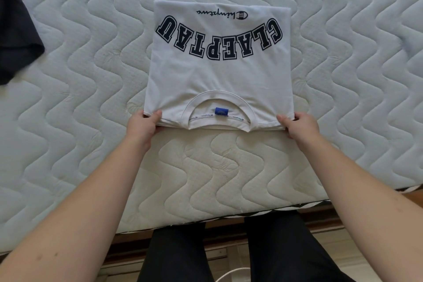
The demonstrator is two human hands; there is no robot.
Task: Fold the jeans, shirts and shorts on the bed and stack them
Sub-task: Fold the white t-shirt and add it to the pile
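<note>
A white T-shirt (219, 75) with dark block lettering lies folded into a rectangle in the middle of the quilted mattress (91, 98), collar and blue neck label toward me. My left hand (144, 125) pinches its near left corner, thumb on top and fingers beneath. At the near right corner my right hand (299, 125) grips the shirt the same way. The near edge is held slightly off the mattress.
A dark navy garment (16, 30) lies unfolded at the far left edge of the bed. The mattress front edge (206, 220) runs just before my legs, with wooden floor beyond at the right.
</note>
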